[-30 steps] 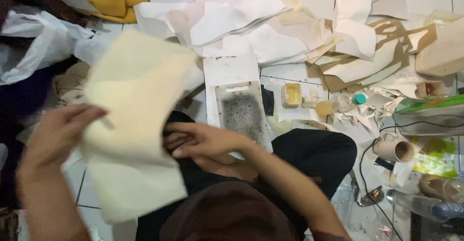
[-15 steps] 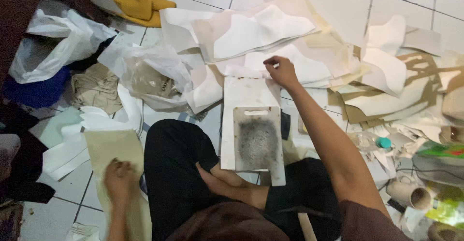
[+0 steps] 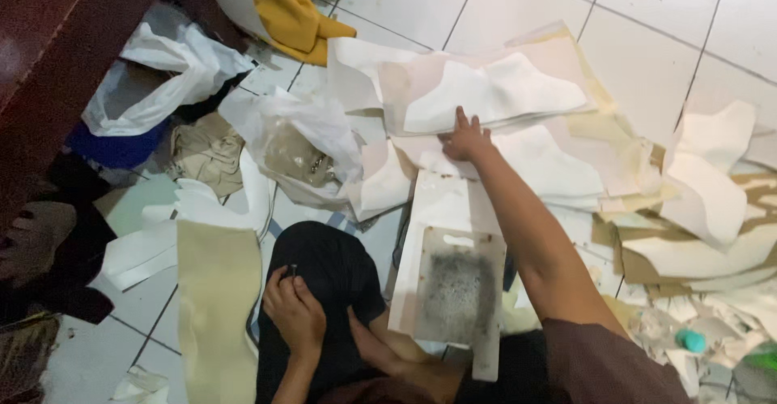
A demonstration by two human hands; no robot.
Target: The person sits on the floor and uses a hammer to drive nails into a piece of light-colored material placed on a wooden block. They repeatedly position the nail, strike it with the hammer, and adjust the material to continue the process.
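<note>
My right hand is stretched forward, and its fingers lie flat on a pile of white and cream cut sheets on the tiled floor. My left hand rests on my black trouser leg, fingers loosely curled, with nothing visibly in it. Just left of that hand a long beige sheet lies flat on the floor. A white board with a grey smudged patch lies between my legs, under my right forearm.
A white plastic bag holding brownish material sits ahead to the left, another white bag farther left, and a yellow cloth at the top. Cream and brown offcuts cover the floor to the right. A dark wooden furniture edge stands on the left.
My left hand has left the beige sheet and moved onto my knee. My right hand has reached farther out, from the board's top edge to the sheet pile.
</note>
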